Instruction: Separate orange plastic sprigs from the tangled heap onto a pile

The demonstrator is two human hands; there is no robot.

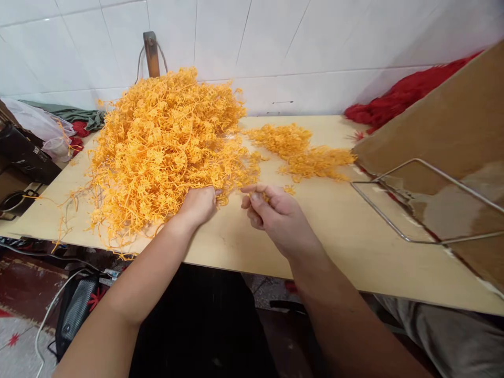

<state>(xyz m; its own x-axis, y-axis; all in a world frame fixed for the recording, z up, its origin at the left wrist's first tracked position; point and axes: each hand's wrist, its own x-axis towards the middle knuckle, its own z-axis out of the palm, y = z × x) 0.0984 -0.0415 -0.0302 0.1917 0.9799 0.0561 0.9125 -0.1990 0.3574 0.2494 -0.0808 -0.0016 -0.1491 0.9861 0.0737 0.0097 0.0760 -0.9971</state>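
Observation:
A big tangled heap of orange plastic flower sprigs (161, 147) covers the left half of the wooden table (354, 247). My left hand (199, 203) is closed on strands at the heap's near edge. My right hand (275, 212) hovers just to the right of it, fingers pinched on a small orange piece (266, 197). A smaller, flatter pile of loose orange pieces (303, 152) lies farther back to the right.
A tilted brown board (444, 126) with a metal wire frame (409, 205) stands at the right. Red plastic material (397, 97) is heaped behind it against the white tiled wall. Bags and cloth (51, 126) lie at the far left; cables (47, 315) run on the floor.

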